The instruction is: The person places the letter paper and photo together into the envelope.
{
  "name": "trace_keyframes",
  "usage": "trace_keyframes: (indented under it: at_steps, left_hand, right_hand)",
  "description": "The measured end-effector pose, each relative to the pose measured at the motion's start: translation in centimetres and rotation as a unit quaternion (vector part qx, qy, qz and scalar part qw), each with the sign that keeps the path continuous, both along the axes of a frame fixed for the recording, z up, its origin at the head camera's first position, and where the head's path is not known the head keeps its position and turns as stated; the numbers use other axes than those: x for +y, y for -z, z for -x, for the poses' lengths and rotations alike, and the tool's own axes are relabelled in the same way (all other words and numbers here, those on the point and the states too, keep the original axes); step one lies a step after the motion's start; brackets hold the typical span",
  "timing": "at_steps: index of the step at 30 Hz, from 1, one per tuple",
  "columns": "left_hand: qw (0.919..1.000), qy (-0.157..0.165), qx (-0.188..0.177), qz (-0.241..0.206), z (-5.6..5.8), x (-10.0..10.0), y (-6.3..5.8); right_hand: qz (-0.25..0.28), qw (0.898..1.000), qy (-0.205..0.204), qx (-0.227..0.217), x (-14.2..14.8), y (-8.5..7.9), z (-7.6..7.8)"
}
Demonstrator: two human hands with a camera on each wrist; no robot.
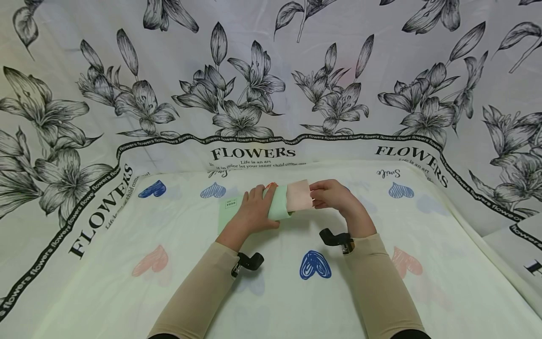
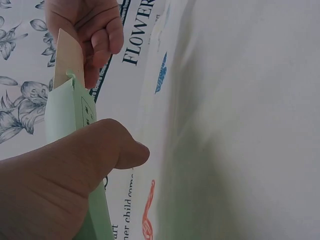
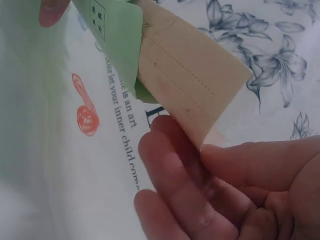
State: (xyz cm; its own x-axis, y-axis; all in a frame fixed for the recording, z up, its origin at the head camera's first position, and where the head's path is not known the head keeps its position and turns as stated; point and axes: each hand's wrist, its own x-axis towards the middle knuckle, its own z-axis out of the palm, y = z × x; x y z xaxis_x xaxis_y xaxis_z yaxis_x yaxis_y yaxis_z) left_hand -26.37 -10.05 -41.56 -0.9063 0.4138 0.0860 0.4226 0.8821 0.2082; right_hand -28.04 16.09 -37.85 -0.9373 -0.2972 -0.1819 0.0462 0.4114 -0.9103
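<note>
A light green paper envelope (image 1: 278, 205) is held above the white cloth, its open end toward the right. My left hand (image 1: 254, 213) grips it, with the fingers over the far side and the thumb on the near side. From the open end sticks a pale pink-beige card (image 1: 299, 196), partly inside the envelope. In the right wrist view the card (image 3: 192, 75) shows rows of dotted lines. My right hand (image 1: 338, 197) pinches the card's outer corner between thumb and fingers. A small printed box (image 3: 98, 19) is visible on the envelope. The card's inner end is hidden.
A white cloth with blue and pink hearts (image 1: 315, 264) covers the surface below. Behind it hangs a white curtain (image 1: 262, 28) with black flower prints and lettering. A black wrist camera (image 1: 251, 261) sits on the left wrist, another camera (image 1: 334, 237) on the right.
</note>
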Motion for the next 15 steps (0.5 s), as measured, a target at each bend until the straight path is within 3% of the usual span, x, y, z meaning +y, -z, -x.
trace_keyframes:
  at_steps: [9, 15]
  left_hand:
    - [1.0000, -0.003, 0.007, 0.001, 0.21, -0.17, 0.14]
    - [1.0000, -0.003, 0.003, -0.002, 0.26, -0.19, 0.22]
  right_hand:
    - [-0.038, 0.999, 0.023, -0.022, 0.60, -0.38, -0.21]
    - [-0.016, 1.000, 0.019, -0.003, -0.03, -0.22, -0.19]
